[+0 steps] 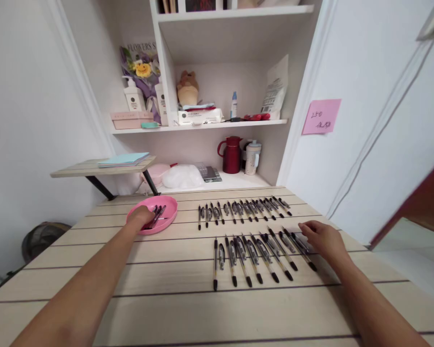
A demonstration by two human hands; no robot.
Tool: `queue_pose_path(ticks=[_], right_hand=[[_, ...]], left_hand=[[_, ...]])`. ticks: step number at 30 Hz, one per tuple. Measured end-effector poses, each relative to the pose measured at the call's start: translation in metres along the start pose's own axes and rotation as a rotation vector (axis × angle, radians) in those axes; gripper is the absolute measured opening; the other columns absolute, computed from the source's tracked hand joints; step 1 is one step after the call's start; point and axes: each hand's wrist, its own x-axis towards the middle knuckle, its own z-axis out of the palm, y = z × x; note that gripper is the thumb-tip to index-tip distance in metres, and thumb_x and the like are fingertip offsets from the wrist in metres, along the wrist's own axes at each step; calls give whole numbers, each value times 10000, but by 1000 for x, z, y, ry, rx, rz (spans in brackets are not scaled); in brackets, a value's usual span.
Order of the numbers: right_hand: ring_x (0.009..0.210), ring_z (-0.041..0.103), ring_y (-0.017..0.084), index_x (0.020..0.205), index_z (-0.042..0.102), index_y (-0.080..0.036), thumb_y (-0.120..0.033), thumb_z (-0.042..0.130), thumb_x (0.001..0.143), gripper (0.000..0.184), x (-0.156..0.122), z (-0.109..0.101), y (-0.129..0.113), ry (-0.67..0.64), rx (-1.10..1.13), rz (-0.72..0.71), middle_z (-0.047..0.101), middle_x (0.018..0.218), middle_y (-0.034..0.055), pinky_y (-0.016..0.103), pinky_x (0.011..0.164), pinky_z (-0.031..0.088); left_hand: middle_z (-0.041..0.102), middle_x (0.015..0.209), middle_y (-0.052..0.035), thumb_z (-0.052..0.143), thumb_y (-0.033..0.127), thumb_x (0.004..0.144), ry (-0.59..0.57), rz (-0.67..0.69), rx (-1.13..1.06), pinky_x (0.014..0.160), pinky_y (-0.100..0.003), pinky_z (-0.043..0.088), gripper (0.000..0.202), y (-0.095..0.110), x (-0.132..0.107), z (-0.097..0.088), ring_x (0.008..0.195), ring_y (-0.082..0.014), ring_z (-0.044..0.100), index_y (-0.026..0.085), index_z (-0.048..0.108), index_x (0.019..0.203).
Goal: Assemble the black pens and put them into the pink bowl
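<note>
My left hand reaches into a round pink tray, beside several dark pens lying there. Its fingertips are hidden, so I cannot see whether they grip a pen. At the right end of the front row, my right hand hovers low with fingers curled and thumb near the index finger; what they hold, if anything, is hidden. Nearest to it lies an uncapped pen with a black end. The front row and back row consist of clear-barrelled pens with separate caps between them.
A small raised shelf carrying light-blue paper stands at the back left of the slatted table. Behind it, a white cabinet holds a red jug, a pale cup and a plastic bag. A pink note hangs on the wall.
</note>
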Motion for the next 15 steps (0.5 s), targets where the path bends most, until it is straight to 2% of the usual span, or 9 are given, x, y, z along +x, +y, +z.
queue_pose_path(ticks=[3, 6, 8, 11, 15], right_hand=[[609, 584, 198, 728, 655, -202, -486, 432, 711, 362, -2, -4, -1, -86, -51, 12, 659, 656, 53, 271, 535, 367], [606, 581, 209, 633, 643, -206, -519, 440, 700, 379, -5, -10, 0, -145, -114, 29, 652, 617, 67, 279, 533, 359], [601, 582, 210, 619, 637, -206, -533, 444, 695, 388, -8, -13, 0, -179, -121, 45, 649, 609, 71, 280, 533, 358], [606, 585, 211, 627, 632, -208, -534, 460, 683, 372, -11, -17, 0, -214, -122, 66, 648, 619, 68, 279, 532, 360], [617, 588, 209, 647, 627, -206, -495, 464, 685, 335, -11, -20, -2, -238, -131, 84, 650, 638, 66, 280, 541, 365]], left_hand=[[585, 529, -109, 450, 254, 748, 92, 88, 27, 586, -302, 389, 266, 5, -9, -5, 574, -210, 569, 87, 574, 582], [639, 813, -120, 392, 316, 782, 209, 203, 29, 660, -303, 392, 299, 12, -24, -5, 757, -224, 583, 118, 615, 799], [607, 997, -98, 388, 341, 783, 287, 331, 15, 707, -291, 394, 308, 17, -38, 1, 878, -217, 560, 166, 608, 908], [599, 989, -64, 398, 340, 779, 361, 588, -52, 741, -282, 407, 298, 23, -63, 15, 919, -201, 544, 189, 614, 917], [603, 944, -56, 405, 343, 792, 310, 785, -155, 789, -305, 418, 288, 33, -93, 33, 906, -189, 547, 181, 615, 904]])
